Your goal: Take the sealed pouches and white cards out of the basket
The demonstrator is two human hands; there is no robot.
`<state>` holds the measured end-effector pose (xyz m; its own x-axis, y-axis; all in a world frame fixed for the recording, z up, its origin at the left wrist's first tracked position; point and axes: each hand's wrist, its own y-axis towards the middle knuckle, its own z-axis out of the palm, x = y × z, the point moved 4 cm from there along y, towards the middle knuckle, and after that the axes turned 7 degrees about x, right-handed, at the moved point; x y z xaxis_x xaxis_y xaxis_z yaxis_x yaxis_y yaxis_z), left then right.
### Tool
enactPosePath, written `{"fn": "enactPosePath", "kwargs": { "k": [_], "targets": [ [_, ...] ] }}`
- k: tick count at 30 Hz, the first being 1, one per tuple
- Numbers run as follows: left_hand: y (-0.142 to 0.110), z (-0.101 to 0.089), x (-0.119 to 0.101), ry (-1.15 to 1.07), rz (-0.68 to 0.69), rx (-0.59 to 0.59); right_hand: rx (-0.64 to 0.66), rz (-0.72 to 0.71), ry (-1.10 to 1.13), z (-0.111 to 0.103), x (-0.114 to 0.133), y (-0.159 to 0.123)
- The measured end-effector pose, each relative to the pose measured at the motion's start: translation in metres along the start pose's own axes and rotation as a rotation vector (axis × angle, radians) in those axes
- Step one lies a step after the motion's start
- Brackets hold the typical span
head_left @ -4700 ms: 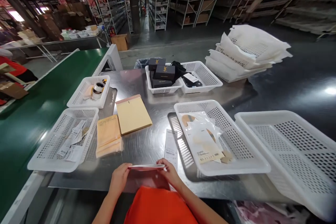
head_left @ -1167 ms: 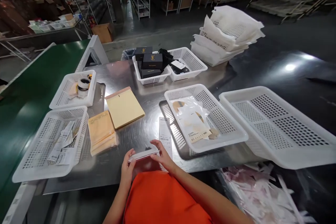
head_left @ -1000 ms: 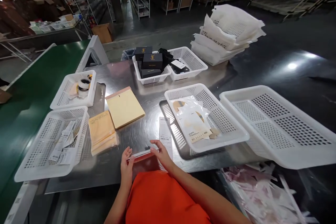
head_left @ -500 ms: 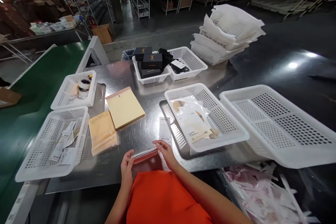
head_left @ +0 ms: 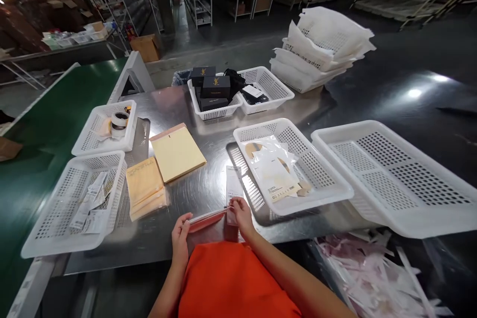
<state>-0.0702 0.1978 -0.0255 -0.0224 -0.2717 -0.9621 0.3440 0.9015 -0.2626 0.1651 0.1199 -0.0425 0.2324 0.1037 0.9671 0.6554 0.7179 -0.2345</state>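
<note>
At the near edge of the steel table (head_left: 208,189), my left hand (head_left: 181,234) and my right hand (head_left: 243,214) hold a thin flat packet (head_left: 207,217), seen edge-on and level, one hand at each end. A long white barcode label (head_left: 233,185) lies on the table just beyond my right hand. To the right, a white perforated basket (head_left: 328,179) holds clear sachets (head_left: 274,171). To the left lie two stacks of yellow padded envelopes, the nearer stack (head_left: 144,188) and the farther stack (head_left: 176,152).
A basket (head_left: 48,238) with paper slips sits at near left, a basket (head_left: 85,144) with tape rolls behind it. Black boxes (head_left: 215,88) fill a far basket. A large white basket (head_left: 395,179) overhangs the right edge. A green conveyor (head_left: 48,134) runs on the left. Paper strips (head_left: 376,273) litter the floor.
The packet has stayed between both hands at the table edge. My right hand has shifted slightly right along the packet toward the barcode label.
</note>
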Motion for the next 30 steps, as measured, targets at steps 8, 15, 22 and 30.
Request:
{"fn": "enactPosePath", "kwargs": {
  "k": [8,15,22,30],
  "targets": [
    [-0.002,0.003,0.000,-0.050,-0.007,0.036,0.499,-0.483,-0.529,0.043,0.067,-0.024],
    [0.000,-0.001,0.004,-0.007,0.004,0.031,0.112,-0.176,-0.352,0.000,0.024,0.006],
    [-0.001,0.001,0.002,0.010,0.026,0.056,-0.027,0.015,-0.242,-0.015,-0.024,0.019],
    [-0.004,0.002,-0.001,-0.015,0.015,0.018,0.128,0.035,-0.171,0.012,-0.012,0.008]
  ]
}}
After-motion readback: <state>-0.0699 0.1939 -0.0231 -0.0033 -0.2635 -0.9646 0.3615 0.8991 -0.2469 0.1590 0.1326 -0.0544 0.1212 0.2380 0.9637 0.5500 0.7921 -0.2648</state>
